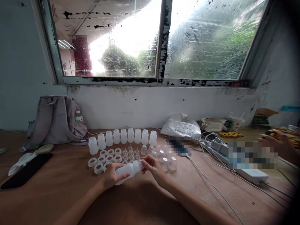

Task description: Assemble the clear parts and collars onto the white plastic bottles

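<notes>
My left hand (113, 175) is wrapped round a frosted white baby bottle (126, 172), tilted with its top to the right. The fingers of my right hand (152, 166) pinch the clear tip at the bottle's top (140, 164); whether that is a nipple or a cap I cannot tell. Beyond my hands stands a curved row of frosted bottles (123, 136) without tops. White collar rings (99, 167) lie in front of them on the left. Clear nipples (131, 152) stand in the middle, partly hidden by my hands, and clear domed caps (172, 163) sit to the right.
A grey backpack (58, 120) and a black flat pad (27, 171) are on the left of the table. On the right lie a phone (179, 147), a silvery bag (181, 126), cables and a white power strip (252, 174). Another person's hand (280, 143) is at far right.
</notes>
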Demonstrator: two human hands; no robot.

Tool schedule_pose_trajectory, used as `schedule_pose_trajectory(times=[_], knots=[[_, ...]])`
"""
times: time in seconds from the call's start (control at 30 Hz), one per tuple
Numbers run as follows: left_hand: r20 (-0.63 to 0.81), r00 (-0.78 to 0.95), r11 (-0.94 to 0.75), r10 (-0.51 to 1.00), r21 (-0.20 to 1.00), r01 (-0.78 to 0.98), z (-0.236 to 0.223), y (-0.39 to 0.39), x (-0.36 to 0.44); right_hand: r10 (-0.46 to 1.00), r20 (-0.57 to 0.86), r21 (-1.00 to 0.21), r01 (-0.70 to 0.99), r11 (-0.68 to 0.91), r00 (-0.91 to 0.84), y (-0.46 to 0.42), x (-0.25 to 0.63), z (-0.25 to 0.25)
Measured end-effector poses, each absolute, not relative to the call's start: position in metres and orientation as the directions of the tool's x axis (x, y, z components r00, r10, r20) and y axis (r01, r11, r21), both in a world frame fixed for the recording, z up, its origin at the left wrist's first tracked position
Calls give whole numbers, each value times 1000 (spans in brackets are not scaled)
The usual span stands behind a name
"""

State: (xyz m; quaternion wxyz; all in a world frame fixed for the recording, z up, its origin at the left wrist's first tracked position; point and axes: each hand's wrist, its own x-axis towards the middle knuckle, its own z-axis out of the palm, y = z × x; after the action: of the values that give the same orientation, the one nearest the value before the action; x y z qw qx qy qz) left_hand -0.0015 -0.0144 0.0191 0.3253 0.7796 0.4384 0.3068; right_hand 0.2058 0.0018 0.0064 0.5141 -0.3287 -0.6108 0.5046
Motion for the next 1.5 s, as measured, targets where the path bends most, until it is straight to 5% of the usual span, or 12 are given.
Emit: schedule_pose_trajectory(times=[0.27,0.5,0.73,0.87,1.17,1.5], knots=[[191,436,-423,879,734,532,27,-21,0,922,191,-980,-126,157,-336,4,209,5],[186,438,-408,880,768,493,26,-23,10,936,211,-977,-104,189,-281,1,203,10],[345,484,-569,804,682,459,27,-26,7,903,308,-950,-44,309,-300,-5,201,18],[465,236,-515,853,685,514,7,-9,-28,889,329,-936,12,351,-319,-3,205,17],[418,-351,-262,838,872,413,-4,26,-152,925,270,-946,104,306,-269,6,199,-8],[353,-337,-166,873,865,474,-40,65,-180,899,307,-904,201,378,-311,0,199,-8]])
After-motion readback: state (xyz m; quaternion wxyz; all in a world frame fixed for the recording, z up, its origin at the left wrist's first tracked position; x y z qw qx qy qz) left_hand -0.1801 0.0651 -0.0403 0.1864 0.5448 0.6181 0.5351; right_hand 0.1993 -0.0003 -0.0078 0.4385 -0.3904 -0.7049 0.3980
